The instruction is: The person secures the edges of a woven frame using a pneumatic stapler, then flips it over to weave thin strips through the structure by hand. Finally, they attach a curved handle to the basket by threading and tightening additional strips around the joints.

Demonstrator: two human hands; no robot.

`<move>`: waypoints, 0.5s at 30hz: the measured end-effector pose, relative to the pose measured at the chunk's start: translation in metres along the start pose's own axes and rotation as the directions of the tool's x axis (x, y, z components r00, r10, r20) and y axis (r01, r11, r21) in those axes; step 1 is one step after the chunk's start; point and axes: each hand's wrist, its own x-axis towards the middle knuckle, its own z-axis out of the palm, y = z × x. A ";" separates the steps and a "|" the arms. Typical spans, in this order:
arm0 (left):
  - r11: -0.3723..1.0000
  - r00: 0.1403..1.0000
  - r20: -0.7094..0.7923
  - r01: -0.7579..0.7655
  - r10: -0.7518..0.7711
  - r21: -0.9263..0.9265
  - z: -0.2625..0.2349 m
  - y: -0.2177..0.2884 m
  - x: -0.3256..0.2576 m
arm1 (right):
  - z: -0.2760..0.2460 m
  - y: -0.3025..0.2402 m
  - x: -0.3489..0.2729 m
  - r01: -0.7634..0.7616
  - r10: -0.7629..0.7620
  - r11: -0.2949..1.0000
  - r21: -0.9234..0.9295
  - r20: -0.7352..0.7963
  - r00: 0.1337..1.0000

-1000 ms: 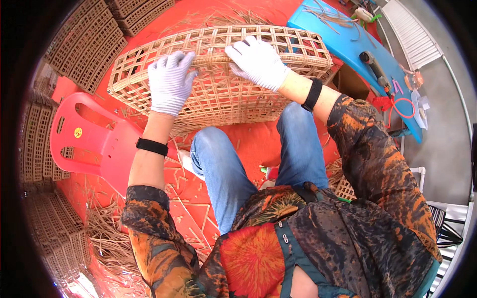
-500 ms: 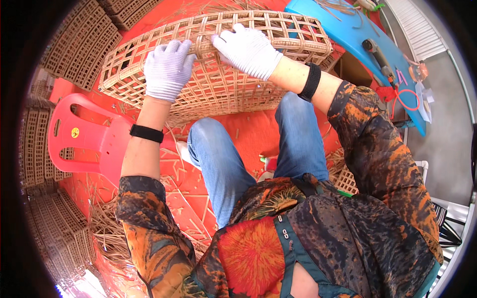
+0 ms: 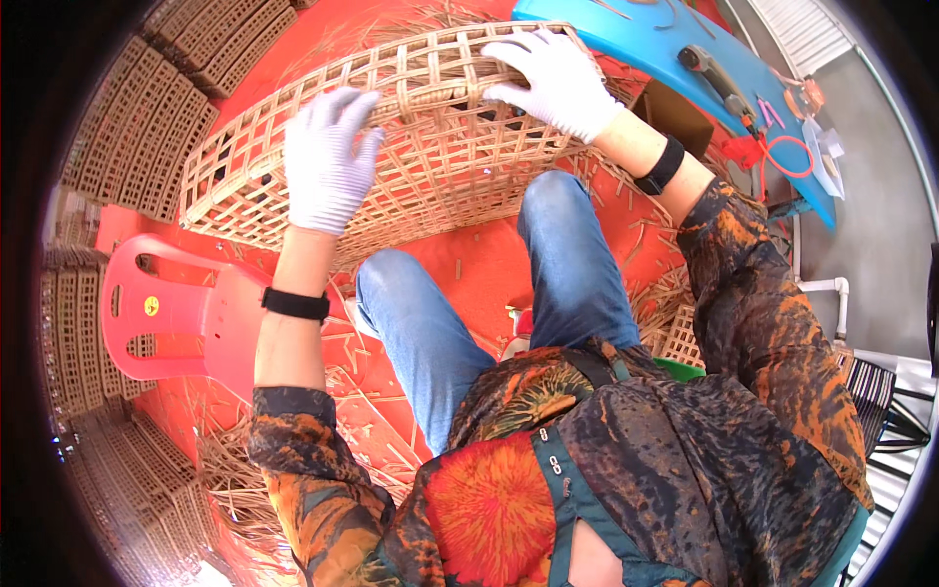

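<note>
Flanking the basket (image 3: 421,101) are a chair (image 3: 223,318) and probable table (image 3: 650,54).

White-gloved fingers (image 3: 335,106) lie over a woven basket (image 3: 425,98).

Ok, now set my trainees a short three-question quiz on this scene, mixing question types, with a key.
1. True or false: the left hand, near the woven basket, is bare.
2. On which side of the person is the red chair? A) left B) right C) directly ahead
3. Complete: the table beyond the right hand is coloured ____.

Key: 1. False, it wears a white glove. 2. A. 3. Blue.
</note>
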 end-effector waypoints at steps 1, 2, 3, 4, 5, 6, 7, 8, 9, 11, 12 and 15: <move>0.994 0.998 0.020 -0.056 0.058 -0.097 0.004 0.008 0.005 | -0.002 0.005 -0.007 -0.025 0.025 1.000 -0.011 0.043 0.999; 0.992 0.997 0.031 -0.059 0.063 -0.115 0.011 0.015 0.011 | -0.003 0.008 -0.014 0.032 -0.033 0.998 -0.054 -0.019 0.999; 0.991 0.997 0.031 -0.069 0.073 -0.117 0.015 0.022 0.013 | -0.002 0.009 -0.018 0.005 -0.005 0.998 -0.059 -0.002 1.000; 0.995 0.997 0.032 -0.063 0.066 -0.076 0.019 0.028 0.015 | 0.000 0.008 -0.021 0.025 -0.025 0.998 -0.065 0.005 1.000; 0.997 0.997 0.042 -0.064 0.066 -0.044 0.024 0.031 0.016 | 0.004 0.005 -0.022 -0.014 0.019 0.996 -0.091 0.059 0.998; 0.999 0.997 0.061 -0.044 0.044 0.006 0.026 0.037 0.019 | 0.005 0.005 -0.024 0.028 -0.035 0.994 -0.108 -0.063 0.997; 0.999 0.997 0.068 -0.046 0.046 0.002 0.027 0.035 0.015 | 0.012 -0.002 -0.020 0.060 -0.065 0.993 -0.099 -0.054 0.996; 0.998 0.997 0.049 -0.059 0.057 0.033 0.028 0.039 0.017 | 0.014 -0.003 -0.020 0.058 -0.062 0.993 -0.101 -0.037 0.997; 0.995 0.997 0.031 -0.071 0.069 0.065 0.031 0.040 0.017 | 0.016 -0.006 -0.019 0.068 -0.071 0.993 -0.096 -0.026 0.997; 0.992 0.995 0.066 -0.075 0.069 0.104 0.034 0.041 0.021 | 0.018 -0.008 -0.017 0.086 -0.092 0.991 -0.098 -0.059 0.994; 0.987 0.994 0.079 -0.089 0.078 0.135 0.035 0.041 0.023 | 0.019 -0.010 -0.016 0.097 -0.102 0.990 -0.101 -0.050 0.994; 0.973 0.990 0.089 -0.126 0.111 0.194 0.035 0.040 0.026 | 0.019 -0.012 -0.012 0.112 -0.119 0.987 -0.112 -0.058 0.991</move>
